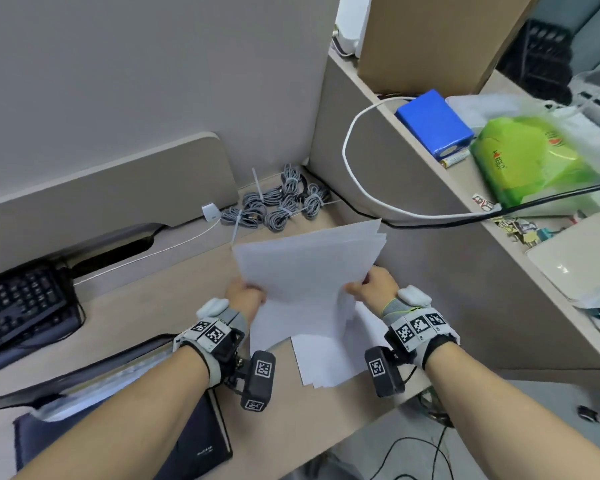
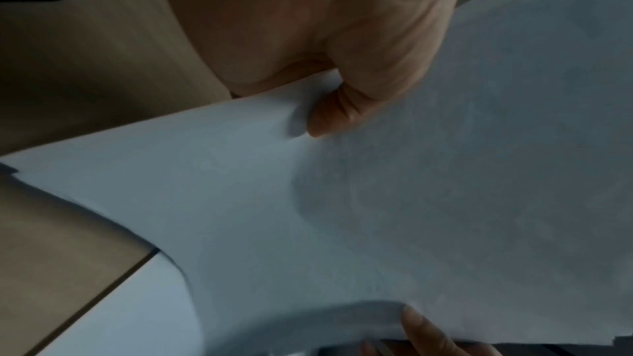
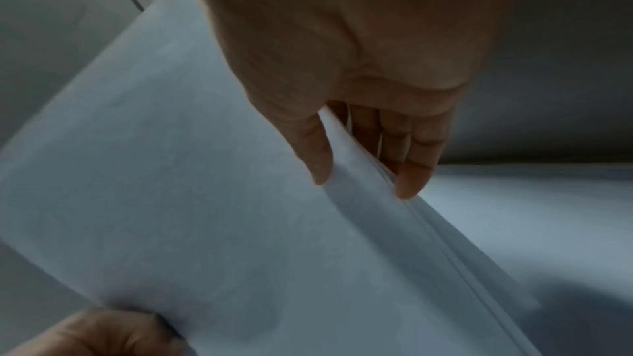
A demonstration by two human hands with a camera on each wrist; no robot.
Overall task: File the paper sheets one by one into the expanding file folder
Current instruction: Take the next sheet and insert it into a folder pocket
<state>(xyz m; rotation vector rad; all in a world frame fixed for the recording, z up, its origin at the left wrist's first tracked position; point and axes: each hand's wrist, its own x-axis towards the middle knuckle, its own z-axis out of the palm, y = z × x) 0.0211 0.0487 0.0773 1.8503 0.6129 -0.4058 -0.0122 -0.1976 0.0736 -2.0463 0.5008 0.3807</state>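
Observation:
A bundle of white paper sheets (image 1: 309, 268) is held up above the desk, its far edges fanned apart. My left hand (image 1: 245, 294) pinches the bundle's left edge, thumb (image 2: 325, 115) on top of the sheets (image 2: 445, 199). My right hand (image 1: 374, 284) grips the right edge, thumb (image 3: 313, 150) in front and fingers (image 3: 414, 161) behind the sheets (image 3: 188, 172). More white sheets (image 1: 326, 362) lie flat on the desk underneath. The dark expanding file folder (image 1: 118, 389) lies at the lower left under my left forearm, its pockets showing.
A black keyboard (image 1: 21, 303) sits at the far left. Coiled grey cables (image 1: 278, 202) lie by the back partition. To the right, a shelf (image 1: 440, 174) carries a blue box (image 1: 433, 123), a green packet (image 1: 530, 161) and a cardboard box (image 1: 430, 39). White and black cables (image 1: 364, 199) hang over the partition.

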